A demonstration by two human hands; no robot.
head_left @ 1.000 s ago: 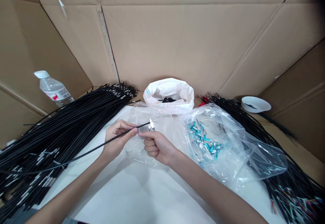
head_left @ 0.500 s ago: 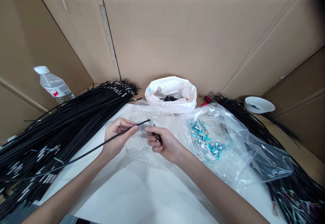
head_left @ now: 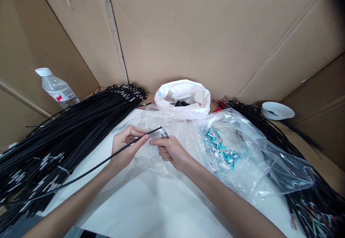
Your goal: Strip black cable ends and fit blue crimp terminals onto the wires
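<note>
Between the thumb and fingers of my left hand (head_left: 128, 142) is a long black cable (head_left: 107, 159), pinched just behind its end. A thin, pale bare wire (head_left: 166, 124) sticks out from the cable's tip. My right hand (head_left: 171, 151) is closed around a pair of small snips (head_left: 163, 134) with metal blades and dark parts; their handles are hidden in the fist. The snips' blades point up, right beside or under the cable's tip; whether they touch it I cannot tell.
Black cables (head_left: 88, 123) pile up at left beside a water bottle (head_left: 58, 88). Behind my hands stands a white bag (head_left: 183, 114). At right, a clear plastic bag (head_left: 253, 155) holds turquoise pieces (head_left: 222, 146), with more cables (head_left: 269, 137) and a white bowl (head_left: 279, 111) beyond. Cardboard walls (head_left: 202, 36) enclose the table.
My right fist has turned and shifted slightly left, so the snips' handles no longer show. The cable's tip has moved a little to the right, still in my left hand.
</note>
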